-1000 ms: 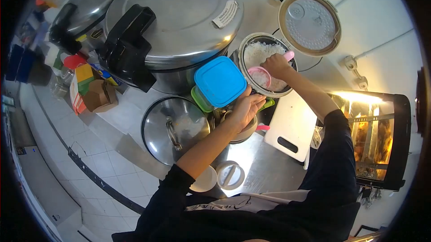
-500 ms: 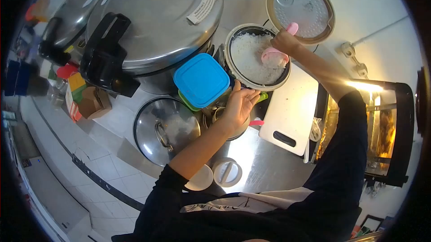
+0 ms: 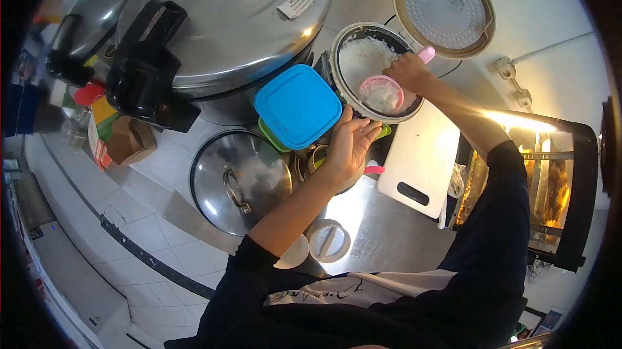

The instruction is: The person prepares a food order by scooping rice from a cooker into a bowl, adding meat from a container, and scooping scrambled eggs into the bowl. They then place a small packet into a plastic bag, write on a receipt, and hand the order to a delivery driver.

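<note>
The right hand (image 3: 410,73) is gripping the pink scoop (image 3: 382,93) — fingers curling round its handle — and holding it, rice inside, within the open rice cooker (image 3: 337,64); the left hand (image 3: 352,145) is hovering by the near rim, fingers slightly spread, beside the blue lid (image 3: 298,106)

Metal counter (image 3: 382,235) beneath cutting board (image 3: 423,153)

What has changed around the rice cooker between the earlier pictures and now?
The pink scoop in the right hand went to the rice cooker's right side, then back toward its near rim. Nothing was newly gripped or released. The left hand stayed by that rim; the cutting board stayed put.
</note>
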{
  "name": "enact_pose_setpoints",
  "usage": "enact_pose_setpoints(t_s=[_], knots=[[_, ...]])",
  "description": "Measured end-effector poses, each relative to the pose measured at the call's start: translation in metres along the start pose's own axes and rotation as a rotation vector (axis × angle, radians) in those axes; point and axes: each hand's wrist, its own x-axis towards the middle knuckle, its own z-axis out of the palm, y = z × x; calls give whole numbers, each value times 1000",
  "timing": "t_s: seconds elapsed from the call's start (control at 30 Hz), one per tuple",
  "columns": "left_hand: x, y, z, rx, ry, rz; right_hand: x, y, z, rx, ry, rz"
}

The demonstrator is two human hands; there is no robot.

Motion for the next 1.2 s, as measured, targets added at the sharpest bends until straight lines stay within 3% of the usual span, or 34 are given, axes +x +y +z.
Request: enact_pose_setpoints(t_s=[0.33, 0.37, 0.47, 0.5, 0.6, 0.63, 0.83, 0.93, 1.2], knots=[[0, 8, -2, 83, -49, -62, 13, 3, 5, 251, -51, 65], [-1, 10, -1, 109, -64, -68, 9, 7, 7, 393, 67, 81], [0, 14, -2, 137, 19, -85, 11, 15, 4, 282, 73, 112], [-2, 16, 4, 119, 83, -102, 9, 16, -3, 196, 65, 208], [3, 17, -1, 113, 56, -92, 32, 19, 34, 2, 257, 253], [2, 17, 0, 119, 69, -89, 37, 12, 36, -103, 217, 295], [0, 18, 2, 106, 46, -88, 42, -2, 23, -205, 326, 97], [4, 18, -9, 108, -26, -98, 53, -1, 34, -100, 248, 91], [-12, 10, 2, 185, 31, -52, 32, -12, 7, -21, 161, 67]])
